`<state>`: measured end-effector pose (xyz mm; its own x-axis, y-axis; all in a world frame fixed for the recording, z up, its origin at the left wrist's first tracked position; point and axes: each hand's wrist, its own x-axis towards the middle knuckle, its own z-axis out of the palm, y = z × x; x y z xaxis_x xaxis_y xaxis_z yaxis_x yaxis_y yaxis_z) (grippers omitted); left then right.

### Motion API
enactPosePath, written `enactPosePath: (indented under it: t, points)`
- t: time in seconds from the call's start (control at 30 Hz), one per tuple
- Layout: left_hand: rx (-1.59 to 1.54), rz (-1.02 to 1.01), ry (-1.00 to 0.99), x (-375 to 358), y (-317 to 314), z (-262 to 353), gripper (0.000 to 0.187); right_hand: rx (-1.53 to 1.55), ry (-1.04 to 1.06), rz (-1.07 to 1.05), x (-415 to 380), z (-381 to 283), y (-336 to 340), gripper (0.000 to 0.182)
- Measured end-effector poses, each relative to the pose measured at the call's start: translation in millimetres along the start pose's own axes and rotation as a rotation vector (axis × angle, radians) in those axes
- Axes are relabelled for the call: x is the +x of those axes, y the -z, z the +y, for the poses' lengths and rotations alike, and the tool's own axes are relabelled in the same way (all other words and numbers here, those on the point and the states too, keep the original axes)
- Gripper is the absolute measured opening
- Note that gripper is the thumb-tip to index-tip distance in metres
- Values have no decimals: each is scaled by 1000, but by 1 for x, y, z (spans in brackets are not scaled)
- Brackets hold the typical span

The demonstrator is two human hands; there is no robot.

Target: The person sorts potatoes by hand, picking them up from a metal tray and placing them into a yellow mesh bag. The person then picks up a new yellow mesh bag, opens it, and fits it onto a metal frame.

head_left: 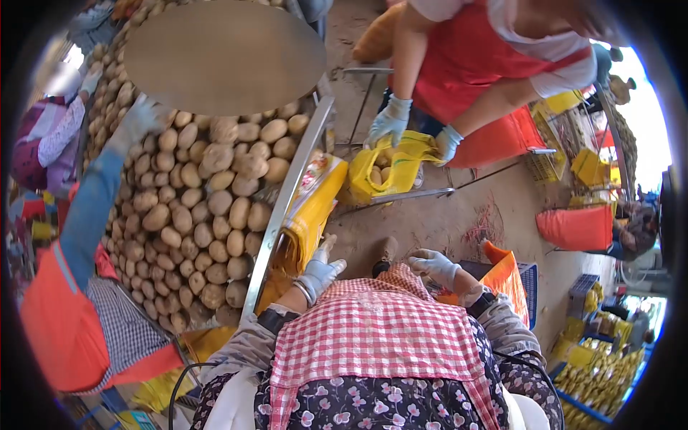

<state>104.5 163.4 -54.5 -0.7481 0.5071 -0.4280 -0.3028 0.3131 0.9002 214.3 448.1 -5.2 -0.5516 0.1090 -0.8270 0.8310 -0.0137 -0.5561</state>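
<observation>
My left hand [319,275], in a pale glove, is beside a stack of yellow printed bags [312,208] at the metal edge [287,193] of the potato table. Its fingers stretch forward, apart, with nothing visible in them. My right hand [434,267], gloved too, hovers over my right knee with fingers extended to the left, holding nothing. An orange bag or cloth [504,276] is close to its right. Ahead of me, a co-worker's two gloved hands hold a yellow mesh bag [390,172] with several potatoes inside.
A large heap of potatoes [193,215] fills the table on my left, where another worker's gloved hand [140,122] reaches in. A blue crate [529,283] stands at my right. Farther right are yellow crates [548,154] and a blue-edged container [595,376] of yellow packs.
</observation>
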Motion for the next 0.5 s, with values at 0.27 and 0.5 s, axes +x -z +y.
enactPosePath:
  t: [0.27,0.5]
  points:
    - [-444,240,472,-30,19,-44,40,-382,191,-270,105,-66,-93,43]
    - [-154,529,377,-22,33,-65,77,229,80,-340,175,-55,-185,54]
